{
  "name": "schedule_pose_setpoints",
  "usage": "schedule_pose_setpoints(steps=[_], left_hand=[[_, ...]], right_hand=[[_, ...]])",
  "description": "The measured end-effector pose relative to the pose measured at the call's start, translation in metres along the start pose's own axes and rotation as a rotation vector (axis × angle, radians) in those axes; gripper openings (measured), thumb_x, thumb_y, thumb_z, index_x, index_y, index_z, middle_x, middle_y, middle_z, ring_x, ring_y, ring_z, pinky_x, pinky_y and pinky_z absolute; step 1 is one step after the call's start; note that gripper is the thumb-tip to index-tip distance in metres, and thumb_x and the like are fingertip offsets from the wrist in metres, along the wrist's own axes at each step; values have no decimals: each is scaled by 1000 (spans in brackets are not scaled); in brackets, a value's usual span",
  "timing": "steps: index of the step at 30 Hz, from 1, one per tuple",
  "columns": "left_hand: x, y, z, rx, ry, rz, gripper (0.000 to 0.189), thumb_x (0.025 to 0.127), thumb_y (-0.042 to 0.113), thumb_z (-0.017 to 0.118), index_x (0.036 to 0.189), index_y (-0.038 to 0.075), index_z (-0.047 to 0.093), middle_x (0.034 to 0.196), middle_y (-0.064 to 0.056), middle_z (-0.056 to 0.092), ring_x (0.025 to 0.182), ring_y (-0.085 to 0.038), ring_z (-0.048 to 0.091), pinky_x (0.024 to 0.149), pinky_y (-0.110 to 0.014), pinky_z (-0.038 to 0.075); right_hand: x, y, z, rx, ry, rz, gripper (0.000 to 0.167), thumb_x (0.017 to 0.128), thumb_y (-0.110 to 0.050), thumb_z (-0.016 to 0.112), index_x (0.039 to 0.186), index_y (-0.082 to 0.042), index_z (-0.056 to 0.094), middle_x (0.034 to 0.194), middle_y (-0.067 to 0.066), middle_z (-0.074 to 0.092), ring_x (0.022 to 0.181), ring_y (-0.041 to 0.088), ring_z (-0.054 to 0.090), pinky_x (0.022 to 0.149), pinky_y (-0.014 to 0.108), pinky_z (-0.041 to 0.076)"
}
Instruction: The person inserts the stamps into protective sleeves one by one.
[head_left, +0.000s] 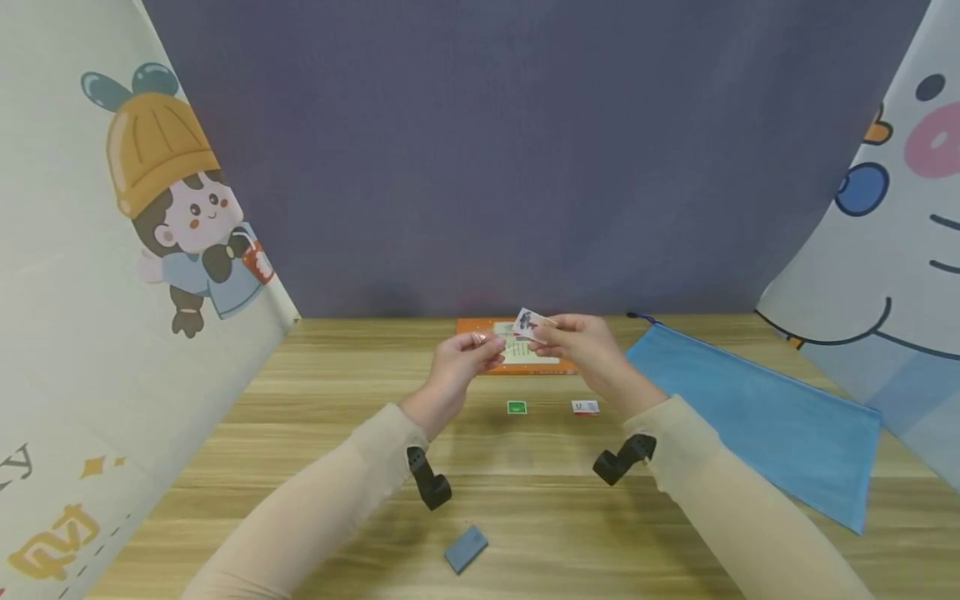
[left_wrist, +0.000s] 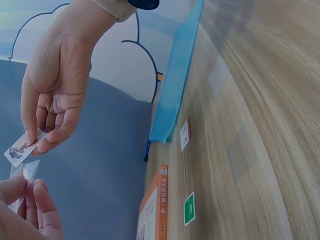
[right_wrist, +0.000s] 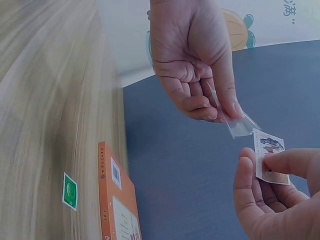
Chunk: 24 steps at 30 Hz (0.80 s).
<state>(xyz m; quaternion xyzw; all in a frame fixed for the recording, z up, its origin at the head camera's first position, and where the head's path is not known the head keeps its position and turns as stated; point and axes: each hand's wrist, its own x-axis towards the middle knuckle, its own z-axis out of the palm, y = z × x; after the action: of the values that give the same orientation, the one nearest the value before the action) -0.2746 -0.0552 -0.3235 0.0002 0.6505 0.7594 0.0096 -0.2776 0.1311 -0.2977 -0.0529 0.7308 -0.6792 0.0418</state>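
Note:
Above the table, my left hand (head_left: 456, 367) pinches a small clear plastic sleeve (right_wrist: 243, 127) between thumb and fingers. My right hand (head_left: 588, 350) pinches a small white-edged stamp (head_left: 528, 322) with a dark and red figure printed on it. In the right wrist view, the stamp's upper corner meets the sleeve's open-looking edge; whether it is inside cannot be made out. A green stamp (head_left: 517, 407) lies flat on the table below the hands. To its right is a white and red stamp-like piece (head_left: 585, 407).
An orange book (head_left: 540, 368) lies at the table's back, behind the hands. A blue drawstring pouch (head_left: 757, 417) is spread flat on the right. Near the front lies a grey-blue rectangular block (head_left: 466, 548). A dark curtain (head_left: 510, 150) closes off the far side.

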Motion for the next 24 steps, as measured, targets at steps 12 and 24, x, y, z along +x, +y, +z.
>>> schedule_pose_setpoints(steps=[12,24], left_hand=[[-2,2,2,6,22,-1,18,86,10,73,100,0,68,88,0,68,72,-9,66,83,-32,57],[-2,1,6,11,42,35,22,87,12,73,105,0,70,94,-3,69,73,-9,65,78,-26,58]], right_hand=[[-1,2,1,9,2,12,33,93,-11,65,117,10,58,89,3,69,75,9,69,86,34,58],[-4,4,2,-77,26,25,22,92,-17,68,100,1,63,84,2,73,78,15,71,95,40,53]])
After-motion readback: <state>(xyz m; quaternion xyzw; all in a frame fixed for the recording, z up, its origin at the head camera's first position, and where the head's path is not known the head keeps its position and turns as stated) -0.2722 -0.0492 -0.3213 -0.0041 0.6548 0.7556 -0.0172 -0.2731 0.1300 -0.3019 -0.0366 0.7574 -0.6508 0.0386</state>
